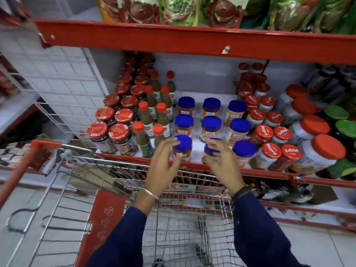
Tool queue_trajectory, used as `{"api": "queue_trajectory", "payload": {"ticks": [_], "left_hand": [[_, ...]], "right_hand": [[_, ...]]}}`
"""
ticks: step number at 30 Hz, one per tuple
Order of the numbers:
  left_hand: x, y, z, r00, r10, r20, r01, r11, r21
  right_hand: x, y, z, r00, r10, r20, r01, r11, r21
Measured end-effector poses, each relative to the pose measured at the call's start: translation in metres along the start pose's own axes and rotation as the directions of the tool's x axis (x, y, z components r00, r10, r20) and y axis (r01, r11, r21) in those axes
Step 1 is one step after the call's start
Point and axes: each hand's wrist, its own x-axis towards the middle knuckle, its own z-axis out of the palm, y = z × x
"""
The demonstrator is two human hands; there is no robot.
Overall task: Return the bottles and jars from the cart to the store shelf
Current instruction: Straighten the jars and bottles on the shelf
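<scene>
Now both hands over shelf [192, 166] front edge. Left hand [163, 166] beside blue-lid jar [183, 147], fingers spread, not gripping. Right hand [221, 162] fingers curled round next blue-lid jar [211, 149], standing in front row. More jars behind. Cart [192, 218] below arms.

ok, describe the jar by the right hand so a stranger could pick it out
Start at the red-edged middle shelf above the cart, then find the block of blue-lidded jars between the red-capped sauce bottles and the red "Mapro" lids. It is the blue-lidded jar in the front row, middle column: the only one half hidden behind the right hand.
</scene>
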Motion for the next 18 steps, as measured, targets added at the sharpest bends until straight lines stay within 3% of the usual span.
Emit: {"api": "queue_trajectory", "payload": {"ticks": [4,6,9,12,18], "left_hand": [[0.010,-0.022,-0.043,0.952,-0.066,-0.300,0.036,0.994,-0.104],[0.021,-0.037,-0.061,0.933,-0.171,-0.317,0.112,0.974,-0.196],[0.041,-0.059,-0.079,0.943,-0.320,-0.088,0.282,0.913,-0.295],[0.056,-0.077,-0.090,0.954,-0.261,0.150,0.295,0.907,-0.301],[0.068,-0.102,-0.095,0.947,-0.133,0.293,0.208,0.948,-0.242]], "right_hand": [[0.016,-0.027,0.047,0.995,-0.052,0.085,0.043,0.994,0.105],[0.030,-0.040,0.065,0.986,-0.056,0.160,0.026,0.984,0.179],[0.052,-0.052,0.083,0.969,-0.062,0.241,0.014,0.980,0.197],[0.071,-0.059,0.096,0.947,-0.062,0.316,0.010,0.987,0.162],[0.082,-0.061,0.103,0.945,-0.060,0.322,0.018,0.991,0.133]]}}
